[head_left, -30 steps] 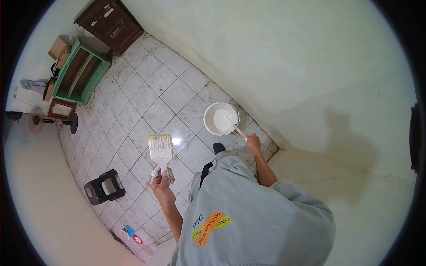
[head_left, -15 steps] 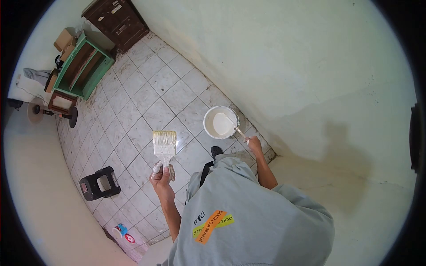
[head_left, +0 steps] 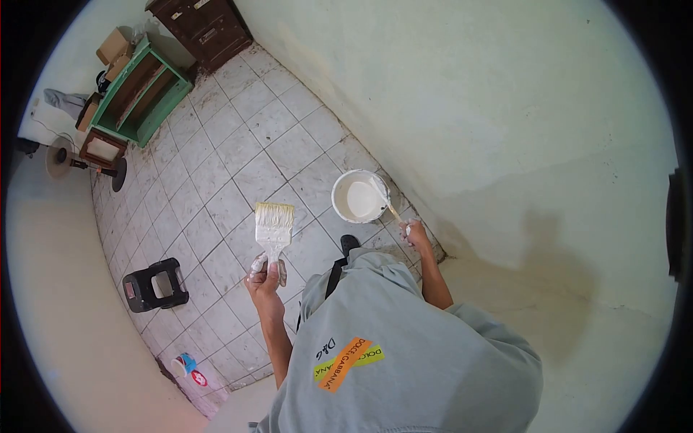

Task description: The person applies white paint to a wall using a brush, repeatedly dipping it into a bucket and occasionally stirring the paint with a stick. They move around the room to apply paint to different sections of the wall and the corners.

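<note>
A wide paintbrush (head_left: 274, 229) coated in white paint points away from me, its handle gripped in my left hand (head_left: 267, 280). White paint covers some of my left fingers. My right hand (head_left: 415, 234) is closed around the lower end of a paint-smeared stick (head_left: 392, 207), whose far end reaches over the rim into a white bucket (head_left: 336, 195). Pale paint (head_left: 361, 200) lies in the bucket, which stands on the tiled floor beside the wall. There is paint on my right fingers too.
A pale wall (head_left: 469, 108) runs along the right. Towards the left stand a black stool (head_left: 175, 283), a fan (head_left: 119, 174) and a green shelf (head_left: 149, 133). A dark cabinet (head_left: 209, 36) is at the top, and a small cup (head_left: 184, 364) lies lower left.
The paintbrush and my left hand have shifted slightly up and to the right. My right hand still holds the stick at the bucket. The view has moved a little.
</note>
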Motion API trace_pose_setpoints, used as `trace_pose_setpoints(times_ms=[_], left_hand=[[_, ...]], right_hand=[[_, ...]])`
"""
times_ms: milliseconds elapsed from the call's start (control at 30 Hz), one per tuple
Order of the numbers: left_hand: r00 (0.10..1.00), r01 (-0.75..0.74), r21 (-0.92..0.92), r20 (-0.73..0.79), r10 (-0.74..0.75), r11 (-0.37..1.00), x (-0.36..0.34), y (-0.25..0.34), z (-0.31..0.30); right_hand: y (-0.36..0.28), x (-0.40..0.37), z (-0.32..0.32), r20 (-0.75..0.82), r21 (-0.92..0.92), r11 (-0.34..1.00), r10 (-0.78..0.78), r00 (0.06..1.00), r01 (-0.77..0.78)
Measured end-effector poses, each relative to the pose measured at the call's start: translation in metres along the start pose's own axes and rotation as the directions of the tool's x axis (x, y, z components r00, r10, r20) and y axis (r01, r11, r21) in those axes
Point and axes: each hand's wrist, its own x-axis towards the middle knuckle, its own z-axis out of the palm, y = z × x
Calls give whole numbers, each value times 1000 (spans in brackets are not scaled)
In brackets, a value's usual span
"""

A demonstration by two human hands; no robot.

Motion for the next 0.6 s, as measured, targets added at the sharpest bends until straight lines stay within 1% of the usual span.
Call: trace_pose_setpoints(times_ms=[67,167,267,367,467,567,600], left_hand=[[1000,0,-11,4,0,1000,-1,0,0],[1000,-1,-19,-13,1,1000,-3,-2,-3],[1000,0,-13,-31,0,1000,-4,-6,-9],[999,-1,-15,-41,0,1000,-4,-7,-11],[999,-4,-21,-47,3,1000,-6,-8,-14],[999,-6,-28,-45,4,1000,-5,-10,-16],[999,-6,-21,-50,5,1000,-6,-11,-17]], right_hand=[[7,8,-5,29,-20,999,52,998,-51],[45,37,-6,-31,-204,971,-131,991,122],[27,20,-8,-91,-262,956,-159,983,131],[21,11,-3,-135,51,996,-64,989,71],[-6,-10,-8,-33,33,998,-61,998,62],[-8,-16,-7,-77,0,991,-130,989,130],[-8,-15,-8,-58,1,995,-102,993,102]])
